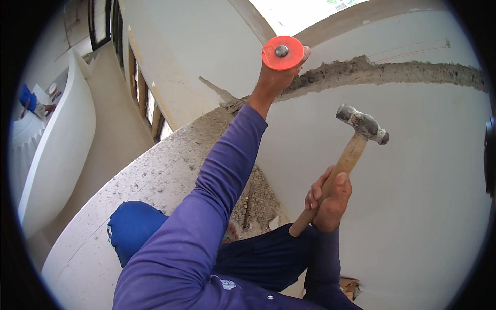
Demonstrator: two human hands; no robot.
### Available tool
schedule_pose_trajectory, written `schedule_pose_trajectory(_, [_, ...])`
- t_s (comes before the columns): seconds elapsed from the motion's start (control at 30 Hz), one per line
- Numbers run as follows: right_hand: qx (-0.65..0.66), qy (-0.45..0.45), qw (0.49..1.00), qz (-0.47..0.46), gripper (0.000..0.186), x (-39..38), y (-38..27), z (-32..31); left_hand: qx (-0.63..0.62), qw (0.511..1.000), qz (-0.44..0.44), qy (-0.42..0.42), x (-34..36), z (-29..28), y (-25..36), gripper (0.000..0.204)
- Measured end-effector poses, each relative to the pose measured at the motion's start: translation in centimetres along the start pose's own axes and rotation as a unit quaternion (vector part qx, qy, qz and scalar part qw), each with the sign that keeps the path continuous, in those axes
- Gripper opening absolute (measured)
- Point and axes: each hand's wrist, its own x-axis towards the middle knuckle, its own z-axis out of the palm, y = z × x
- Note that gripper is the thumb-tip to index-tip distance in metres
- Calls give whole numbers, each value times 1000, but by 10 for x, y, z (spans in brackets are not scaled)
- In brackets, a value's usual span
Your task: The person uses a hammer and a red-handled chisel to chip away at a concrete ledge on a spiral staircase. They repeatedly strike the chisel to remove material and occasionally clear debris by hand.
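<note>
My left hand (279, 81) is stretched out to the wall, closed around a chisel (281, 50) with a round orange hand guard. I look straight onto its steel striking end; the guard hides the shaft and most of the fingers, and the tip does not show. Beside it runs a rough, chipped groove (356, 72) in the white wall. Lower and to the right, my right hand (332, 204) grips a ball-peen hammer (356, 147) by its wooden handle. The hammer's worn steel head is raised, apart from both the chisel and the wall.
Broken rubble (261, 201) lies along the foot of the wall, and grit is scattered over the pale curved ledge (119, 186). Beyond the ledge's edge, a white curved parapet (62, 139) stands lower down. Another person (36, 103) in blue headwear is at far left. An opening lets in light above.
</note>
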Motion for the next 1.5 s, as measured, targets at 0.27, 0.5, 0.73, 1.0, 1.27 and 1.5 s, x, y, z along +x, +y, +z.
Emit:
schedule_pose_trajectory(0.27, [-219,-20,927,-304,42,42,-116,40,-61,998,14,-5,0,-1,-8,31])
schedule_pose_trajectory(0.5, [-513,-168,725,-429,36,100,-172,79,-89,995,37,16,0,-1,-20,20])
schedule_pose_trajectory(0.73, [-591,-167,659,-433,35,92,-206,90,-60,998,29,16,-1,6,-28,22])
schedule_pose_trajectory(1.0, [-610,-205,653,-399,35,116,-166,66,-78,994,80,-2,-1,13,-31,15])
schedule_pose_trajectory(1.27, [-483,-180,707,-484,29,77,-197,99,-62,997,31,-18,-5,-7,-32,12])
schedule_pose_trajectory(1.5, [-734,-169,600,-268,31,117,-145,48,-45,994,102,-19,-14,16,-32,10])
